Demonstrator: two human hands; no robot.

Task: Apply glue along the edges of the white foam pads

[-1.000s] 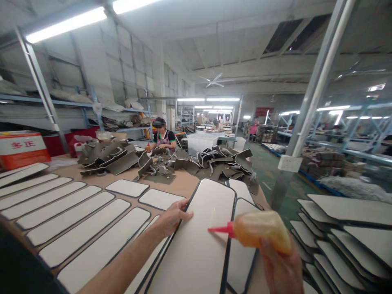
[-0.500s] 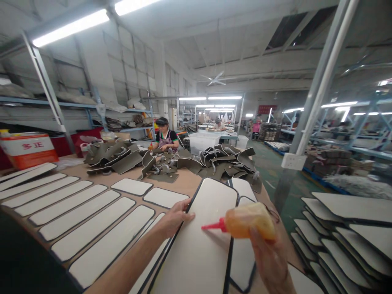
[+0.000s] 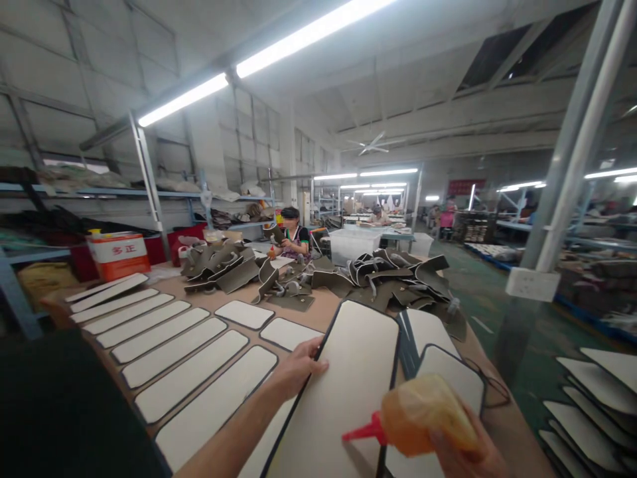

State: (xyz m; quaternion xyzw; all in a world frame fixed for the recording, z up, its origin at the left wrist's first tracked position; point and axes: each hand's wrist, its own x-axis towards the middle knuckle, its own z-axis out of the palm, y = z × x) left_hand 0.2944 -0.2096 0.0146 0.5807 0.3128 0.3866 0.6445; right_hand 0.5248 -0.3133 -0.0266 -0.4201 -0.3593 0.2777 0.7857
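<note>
Head view: my left hand (image 3: 301, 366) grips a white panel (image 3: 355, 355), my right hand (image 3: 465, 446) a bottle (image 3: 423, 415) over it. Which flat panels (image 3: 174, 352) leftward are done, I can't tell.

Red characters "多正" (image 3: 124, 250) on white-and-orange can (image 3: 118, 267); distant red banner (image 3: 466, 186), lettering unreadable.
</note>
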